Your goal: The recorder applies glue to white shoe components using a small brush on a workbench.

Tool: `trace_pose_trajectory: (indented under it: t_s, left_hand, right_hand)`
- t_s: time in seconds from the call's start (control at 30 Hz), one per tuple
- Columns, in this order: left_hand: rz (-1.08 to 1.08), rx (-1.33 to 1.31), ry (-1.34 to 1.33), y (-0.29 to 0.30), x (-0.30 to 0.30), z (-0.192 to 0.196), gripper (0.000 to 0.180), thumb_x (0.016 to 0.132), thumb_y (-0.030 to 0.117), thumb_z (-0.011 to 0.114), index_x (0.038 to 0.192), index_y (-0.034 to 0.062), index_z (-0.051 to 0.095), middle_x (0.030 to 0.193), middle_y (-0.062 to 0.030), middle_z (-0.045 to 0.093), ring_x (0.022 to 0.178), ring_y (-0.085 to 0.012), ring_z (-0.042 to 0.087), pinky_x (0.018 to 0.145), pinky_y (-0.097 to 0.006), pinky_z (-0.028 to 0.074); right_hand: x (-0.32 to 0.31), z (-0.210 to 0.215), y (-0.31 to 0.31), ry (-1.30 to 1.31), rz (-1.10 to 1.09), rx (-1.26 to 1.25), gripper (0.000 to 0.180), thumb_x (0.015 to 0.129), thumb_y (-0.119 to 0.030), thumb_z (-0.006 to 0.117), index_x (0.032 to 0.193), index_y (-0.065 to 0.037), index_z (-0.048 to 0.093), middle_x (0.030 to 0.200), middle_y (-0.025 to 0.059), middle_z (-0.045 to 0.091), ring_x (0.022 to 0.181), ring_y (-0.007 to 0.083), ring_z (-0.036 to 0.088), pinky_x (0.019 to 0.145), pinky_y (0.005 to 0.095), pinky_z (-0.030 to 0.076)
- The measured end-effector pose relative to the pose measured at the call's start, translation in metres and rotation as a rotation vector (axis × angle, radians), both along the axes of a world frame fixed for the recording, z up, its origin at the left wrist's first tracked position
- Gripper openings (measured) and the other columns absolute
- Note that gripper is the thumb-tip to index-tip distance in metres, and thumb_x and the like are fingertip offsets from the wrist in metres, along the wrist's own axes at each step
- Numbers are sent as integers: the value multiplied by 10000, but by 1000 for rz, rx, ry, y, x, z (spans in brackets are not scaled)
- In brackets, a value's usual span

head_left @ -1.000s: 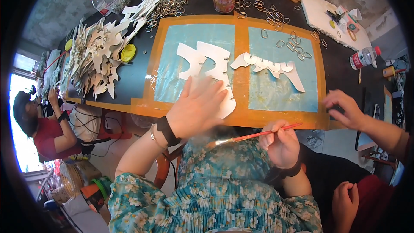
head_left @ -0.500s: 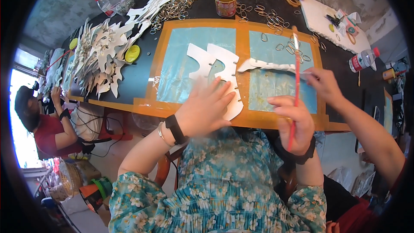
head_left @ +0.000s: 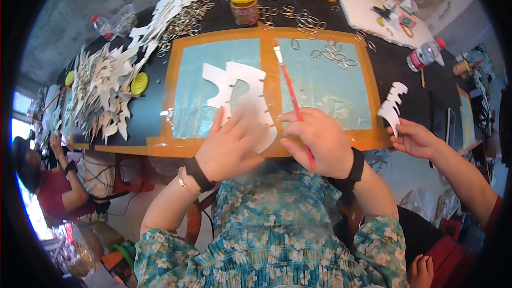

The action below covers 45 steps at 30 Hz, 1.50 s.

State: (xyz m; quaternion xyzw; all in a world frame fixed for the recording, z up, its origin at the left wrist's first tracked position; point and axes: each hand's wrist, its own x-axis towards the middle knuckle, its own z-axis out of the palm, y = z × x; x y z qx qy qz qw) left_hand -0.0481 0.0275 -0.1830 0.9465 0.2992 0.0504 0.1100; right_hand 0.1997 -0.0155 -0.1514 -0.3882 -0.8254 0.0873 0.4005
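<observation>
My right hand point(head_left: 322, 144) is closed around a paintbrush point(head_left: 289, 80) with a red handle, its bristles pointing up and away from me. Two flat white cut-out pieces with notched edges lie on the left blue sheet: a left piece point(head_left: 213, 78) and a larger right piece point(head_left: 250, 72). Over their near ends my left hand point(head_left: 229, 146) is spread, fingers apart and partly blurred; whether it presses on them I cannot tell. To the right, a co-worker's hand point(head_left: 413, 137) holds up a similar notched white piece point(head_left: 392, 104).
Orange tape point(head_left: 271, 82) frames two blue sheets on the dark table. Metal rings point(head_left: 304, 21) lie scattered beyond, near a yellow-lidded jar point(head_left: 245, 12). A heap of pale jagged pieces point(head_left: 101, 93) sits left. Rightward are a bottle point(head_left: 425, 55) and a white foam board point(head_left: 362, 10).
The co-worker's hand has taken the long notched piece off the right blue sheet, toward the right. My right hand has moved left with the brush. The view has shifted too.
</observation>
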Motion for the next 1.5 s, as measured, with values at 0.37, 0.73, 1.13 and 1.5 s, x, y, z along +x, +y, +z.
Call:
trace_pose_trajectory:
  t_s: [0.37,0.73,1.13,1.5]
  left_hand:
    - [-53,11,14,0,6,6,706,813,482,752,1415,172,554,1549,-152,424,1475,-414,307,1196,-666,119]
    - [145,41,31,5,-28,2,992,779,603,750,1533,82,371,1584,-264,313,1495,-450,242,1207,-613,139]
    - [24,11,108,-7,-2,10,926,845,657,651,1540,113,372,1563,-292,320,1455,-501,287,1185,-617,204]
    - [-132,45,-2,-5,17,-7,858,872,637,624,1529,133,400,1588,-182,347,1484,-424,277,1178,-653,197]
  right_hand:
    - [12,-4,-22,35,-53,-35,262,805,-57,754,1002,-63,581,1034,149,689,944,362,660,841,427,544]
    - [175,-5,1,-281,-503,-31,304,695,152,546,940,-20,496,1105,209,644,1095,429,608,912,438,498]
    - [226,-5,10,-624,-319,-208,330,698,152,543,951,-51,485,1005,174,591,1084,395,578,923,450,465]
    - [225,15,22,-780,-253,-316,282,705,92,603,914,-58,488,873,125,548,862,346,534,782,423,442]
